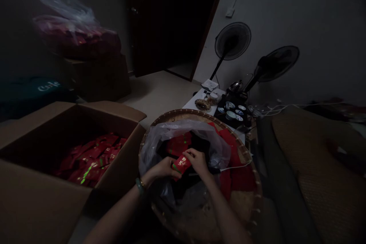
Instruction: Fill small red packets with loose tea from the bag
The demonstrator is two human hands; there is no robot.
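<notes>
Between my two hands is a small red packet (pixel 182 162) with pale gold print and a green strip near one end. My left hand (pixel 164 168), with a green bangle (pixel 140 186) at the wrist, grips its left end. The fingers of my right hand (pixel 198 161) pinch its upper right edge. Below it, a clear plastic bag (pixel 220 148) lies open on a round woven tray (pixel 244 209); more red packets (pixel 178 143) and something black show inside. Red sheets (pixel 241 171) lie on the tray's right side, and a white cord crosses there.
At the left stands an open cardboard box (pixel 120 171) holding many red packets (pixel 97 156). Behind it, a stuffed plastic bag (pixel 77 26) rests on another box (pixel 100 76). Ahead are small cups (pixel 231 115) on a low table and two fans (pixel 233 41). A woven mat (pixel 314 152) lies right.
</notes>
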